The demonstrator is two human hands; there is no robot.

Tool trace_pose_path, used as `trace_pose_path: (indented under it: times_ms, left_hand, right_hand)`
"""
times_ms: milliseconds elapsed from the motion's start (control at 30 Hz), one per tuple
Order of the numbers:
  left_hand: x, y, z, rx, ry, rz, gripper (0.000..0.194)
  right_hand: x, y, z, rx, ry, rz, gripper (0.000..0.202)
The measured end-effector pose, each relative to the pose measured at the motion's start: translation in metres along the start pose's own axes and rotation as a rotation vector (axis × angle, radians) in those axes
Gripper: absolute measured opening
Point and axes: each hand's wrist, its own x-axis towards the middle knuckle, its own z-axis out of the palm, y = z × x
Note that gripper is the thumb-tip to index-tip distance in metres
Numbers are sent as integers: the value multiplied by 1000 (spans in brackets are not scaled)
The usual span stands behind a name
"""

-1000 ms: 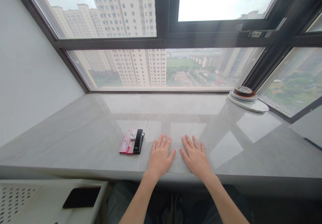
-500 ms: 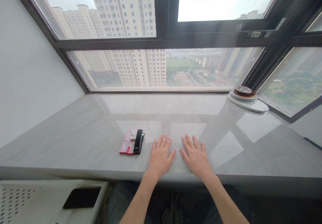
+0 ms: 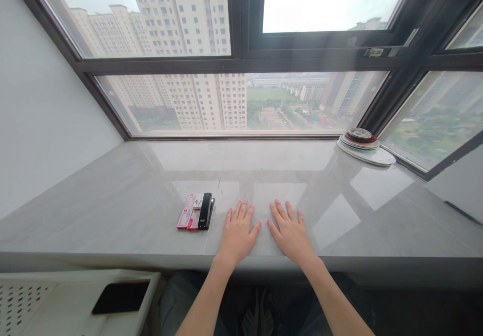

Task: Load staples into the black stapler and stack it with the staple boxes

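Observation:
My left hand (image 3: 238, 233) lies palm down on the grey countertop (image 3: 113, 205), fingers spread, holding nothing. Beside it, my right hand (image 3: 290, 233) also rests flat with its fingers apart and nothing in it. A black stapler (image 3: 205, 211) sits to the left of my left hand, not touching it. Against the stapler's left side are red and white packets (image 3: 186, 211), with a small whitish box (image 3: 198, 200) at their upper right. What is inside the packets cannot be made out.
Stacked plates (image 3: 364, 147) stand in the back right corner by the dark window frame (image 3: 234, 65). Below the counter's front edge at the left, a black phone-like slab (image 3: 121, 297) lies on a white perforated surface (image 3: 71, 306).
The whole view has shifted slightly, so the counter and window appear a little further left. Both hands stay flat in the same place, and the objects have not moved.

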Motion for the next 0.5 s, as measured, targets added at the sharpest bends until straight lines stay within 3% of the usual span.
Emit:
trace_pose_path:
  times_ms: [233,367,500]
  left_hand:
    - [1,-2,3,48,15,26,58]
    - [-4,3,6,95,26,41,58]
    - [-19,12,6,120,41,60,59]
  right_hand:
    - [-2,2,1,23,26,-13,61]
    - [4,5,-9,67,-8,2,60]
    - [23,-25,-27,176,-79,53,58]
